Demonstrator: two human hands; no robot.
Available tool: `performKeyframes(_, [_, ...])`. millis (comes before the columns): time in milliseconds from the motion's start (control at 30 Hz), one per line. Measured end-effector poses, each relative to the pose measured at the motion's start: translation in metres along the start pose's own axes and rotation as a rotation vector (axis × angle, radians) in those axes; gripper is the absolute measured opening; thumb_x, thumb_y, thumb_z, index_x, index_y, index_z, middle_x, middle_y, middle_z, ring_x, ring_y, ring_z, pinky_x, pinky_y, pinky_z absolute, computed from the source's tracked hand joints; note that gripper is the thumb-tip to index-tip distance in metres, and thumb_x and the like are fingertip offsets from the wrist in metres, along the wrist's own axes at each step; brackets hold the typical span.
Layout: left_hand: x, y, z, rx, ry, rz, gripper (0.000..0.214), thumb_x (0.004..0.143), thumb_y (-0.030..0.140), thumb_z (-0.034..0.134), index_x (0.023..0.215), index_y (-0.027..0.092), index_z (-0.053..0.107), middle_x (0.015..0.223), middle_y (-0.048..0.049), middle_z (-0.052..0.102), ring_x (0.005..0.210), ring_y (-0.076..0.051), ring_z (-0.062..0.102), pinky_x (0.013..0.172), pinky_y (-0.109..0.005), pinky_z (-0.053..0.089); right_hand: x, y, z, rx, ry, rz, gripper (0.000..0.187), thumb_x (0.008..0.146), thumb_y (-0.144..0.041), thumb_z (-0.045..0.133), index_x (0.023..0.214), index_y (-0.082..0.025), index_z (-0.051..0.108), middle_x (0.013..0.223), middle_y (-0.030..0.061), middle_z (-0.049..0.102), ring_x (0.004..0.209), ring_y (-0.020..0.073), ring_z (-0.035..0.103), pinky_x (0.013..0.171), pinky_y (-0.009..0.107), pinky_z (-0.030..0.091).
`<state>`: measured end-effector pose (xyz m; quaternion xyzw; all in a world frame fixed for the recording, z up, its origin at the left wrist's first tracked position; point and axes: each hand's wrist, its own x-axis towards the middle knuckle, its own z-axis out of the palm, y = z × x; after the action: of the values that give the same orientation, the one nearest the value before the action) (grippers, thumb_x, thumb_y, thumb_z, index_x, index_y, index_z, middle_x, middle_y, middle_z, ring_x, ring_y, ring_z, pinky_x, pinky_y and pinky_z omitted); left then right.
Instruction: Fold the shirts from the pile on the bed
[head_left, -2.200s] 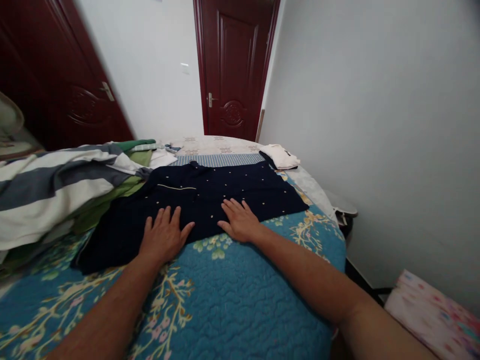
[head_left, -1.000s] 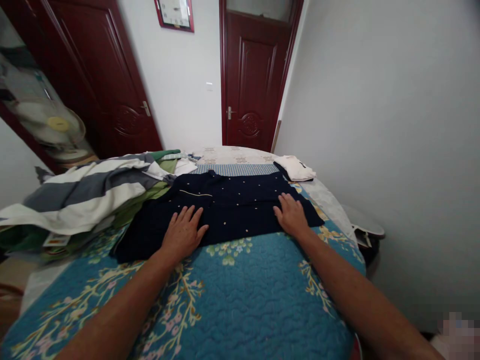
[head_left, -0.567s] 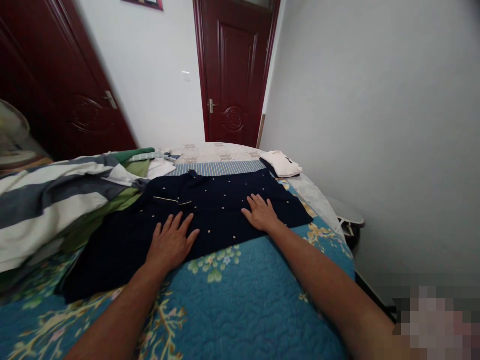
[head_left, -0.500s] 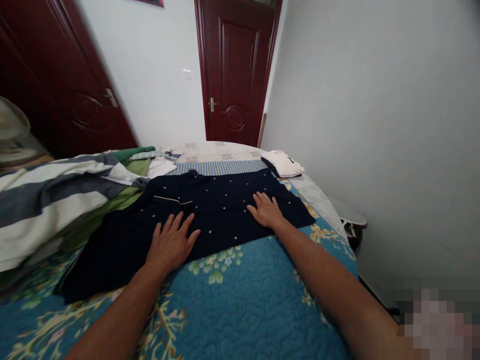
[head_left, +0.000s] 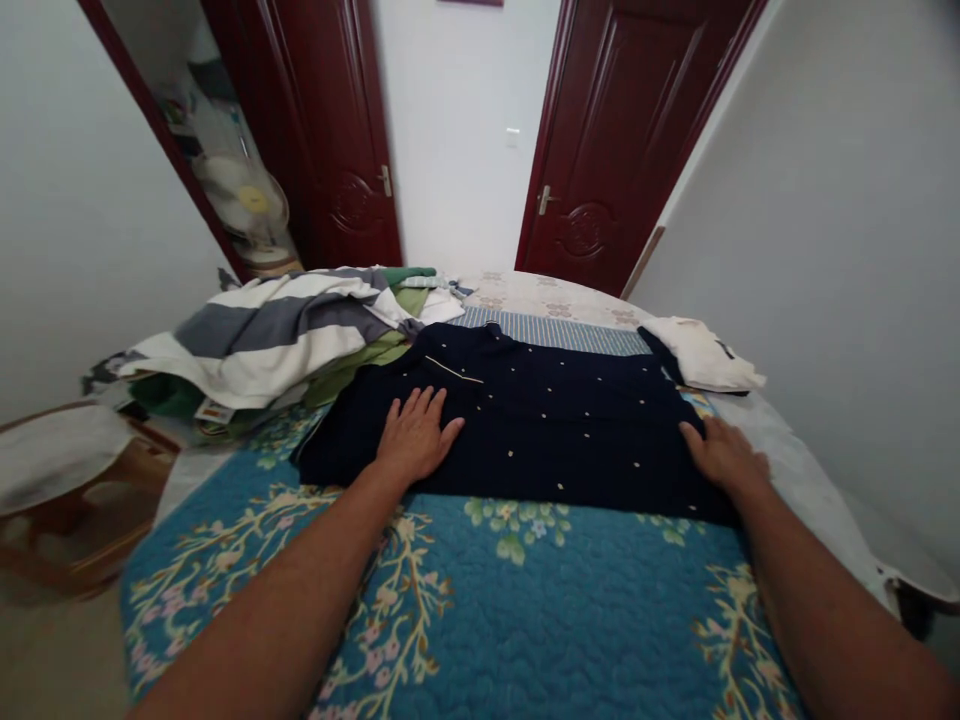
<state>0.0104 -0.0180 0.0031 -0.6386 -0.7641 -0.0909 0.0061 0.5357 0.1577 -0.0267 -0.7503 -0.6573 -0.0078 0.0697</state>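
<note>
A dark navy shirt with small pale dots and a thin light pocket trim lies folded lengthwise on the blue floral quilt. My left hand rests flat on its left part, just below the pocket trim, fingers spread. At the right end of the shirt, my right hand touches the cloth near the edge. Its thumb stands apart from the other fingers, which are partly hidden behind the hand. No cloth is visibly gripped by either hand.
A heap of clothes with a grey-and-white striped garment on top sits at the left. Folded light clothing lies at the back right. A round-topped stool stands left of the bed; a fan is beyond the doorway.
My right hand has slid rightward along the shirt to its end. The left hand still lies on the left part, a little closer to the pocket trim. The view has turned left.
</note>
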Motion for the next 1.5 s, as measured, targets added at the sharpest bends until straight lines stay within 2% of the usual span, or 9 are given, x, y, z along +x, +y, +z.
performKeyframes(200, [0.007,-0.014,0.005,0.015,0.103,-0.152,0.08,0.106,0.065,0.033,0.162,0.009,0.049,0.171,-0.023,0.041,0.162,-0.041,0.031,0.131,-0.065,0.021,-0.001,0.002,0.001,-0.006,0.017,0.035,0.08,0.105,-0.067,0.021,0.146,-0.012,0.061,0.153,0.0268,0.057,0.143,0.0468,0.052,0.112,0.076,0.04])
performKeyframes(367, [0.013,-0.032,0.007,-0.087,0.157,-0.09,0.073,0.104,0.062,0.045,0.156,0.012,0.055,0.166,-0.0226,0.049,0.158,-0.04,0.039,0.131,-0.062,0.023,0.001,0.003,0.0,-0.018,0.006,0.054,0.078,0.104,-0.066,0.023,0.144,-0.012,0.064,0.15,0.0278,0.059,0.139,0.0483,0.055,0.109,0.075,0.043])
performKeyframes(567, [0.016,-0.045,0.004,-0.308,0.427,-0.023,0.045,0.105,0.044,0.053,0.135,0.013,0.068,0.136,-0.018,0.071,0.133,-0.03,0.064,0.12,-0.046,0.046,-0.01,-0.006,-0.008,0.034,0.057,0.129,0.079,0.103,-0.065,0.027,0.136,-0.01,0.072,0.135,0.0318,0.068,0.128,0.0489,0.064,0.103,0.069,0.05])
performKeyframes(700, [0.001,-0.045,-0.003,-0.25,0.5,0.101,0.032,0.105,0.034,0.052,0.122,0.016,0.072,0.128,-0.0165,0.072,0.13,-0.029,0.064,0.119,-0.047,0.049,-0.015,-0.008,-0.011,0.048,0.071,0.164,0.077,0.103,-0.062,0.027,0.13,-0.009,0.076,0.128,0.032,0.071,0.123,0.0469,0.068,0.101,0.061,0.053])
performKeyframes(867, [-0.019,-0.052,-0.011,-0.169,0.449,0.178,0.037,0.108,0.028,0.042,0.125,0.017,0.072,0.126,-0.0149,0.074,0.13,-0.026,0.063,0.118,-0.041,0.049,-0.019,-0.011,-0.016,0.06,0.123,0.145,0.074,0.105,-0.055,0.026,0.126,-0.007,0.078,0.125,0.0337,0.071,0.12,0.0479,0.069,0.099,0.061,0.054])
performKeyframes(1067, [-0.013,-0.066,-0.008,-0.167,0.317,0.074,0.042,0.106,0.025,0.039,0.129,0.018,0.074,0.125,-0.0132,0.076,0.123,-0.027,0.067,0.112,-0.041,0.053,-0.032,-0.02,-0.028,-0.013,0.27,0.065,0.066,0.107,-0.044,0.026,0.121,-0.008,0.079,0.116,0.029,0.075,0.112,0.0411,0.071,0.095,0.053,0.056])
performKeyframes(1333, [-0.01,-0.07,-0.006,-0.156,0.276,0.039,0.045,0.103,0.02,0.039,0.131,0.018,0.074,0.127,-0.0114,0.076,0.124,-0.027,0.066,0.112,-0.039,0.051,-0.05,0.003,-0.033,-0.092,0.237,0.084,0.066,0.108,-0.042,0.025,0.115,-0.005,0.078,0.112,0.0291,0.074,0.106,0.0375,0.071,0.093,0.047,0.053])
performKeyframes(1433, [-0.009,-0.07,-0.006,-0.162,0.289,0.043,0.042,0.103,0.024,0.042,0.128,0.018,0.074,0.125,-0.0123,0.076,0.123,-0.029,0.066,0.111,-0.042,0.052,-0.066,-0.003,-0.041,-0.08,0.344,0.027,0.06,0.107,-0.04,0.029,0.12,-0.005,0.076,0.116,0.0276,0.073,0.112,0.0376,0.067,0.099,0.048,0.05])
performKeyframes(1500, [-0.008,-0.069,-0.005,-0.165,0.293,0.045,0.041,0.102,0.026,0.044,0.127,0.018,0.075,0.124,-0.013,0.076,0.123,-0.03,0.066,0.11,-0.043,0.052,-0.08,-0.023,-0.046,-0.048,0.391,-0.088,0.056,0.107,-0.038,0.032,0.131,-0.005,0.071,0.128,0.0268,0.07,0.125,0.0376,0.061,0.11,0.051,0.045])
